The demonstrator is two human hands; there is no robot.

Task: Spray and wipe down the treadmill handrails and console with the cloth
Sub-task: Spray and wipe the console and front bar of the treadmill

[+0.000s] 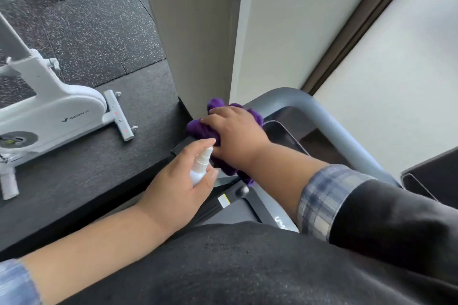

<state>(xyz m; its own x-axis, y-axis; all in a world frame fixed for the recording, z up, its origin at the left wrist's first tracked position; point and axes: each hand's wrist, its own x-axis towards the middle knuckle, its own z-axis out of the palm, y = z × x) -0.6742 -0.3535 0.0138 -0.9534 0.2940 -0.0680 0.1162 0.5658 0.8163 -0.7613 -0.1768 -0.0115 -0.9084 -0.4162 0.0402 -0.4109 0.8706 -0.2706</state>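
My right hand [235,135] presses a bunched purple cloth [202,129] down on the left part of the treadmill's grey handrail [319,116], fingers curled over the fabric. Just below it, my left hand [181,186] grips a small white spray bottle [200,166], its nozzle pointing up toward the cloth and the index finger lying over the top. The dark glossy console [282,136] sits right of the cloth, partly hidden by my right wrist. The cloth hides the rail beneath it.
A white exercise bike [52,111] stands on the dark rubber floor at left. A pale wall corner [205,44] rises directly behind the cloth. The treadmill deck [233,208] runs below my arms. A window with a dark frame [366,20] fills the right.
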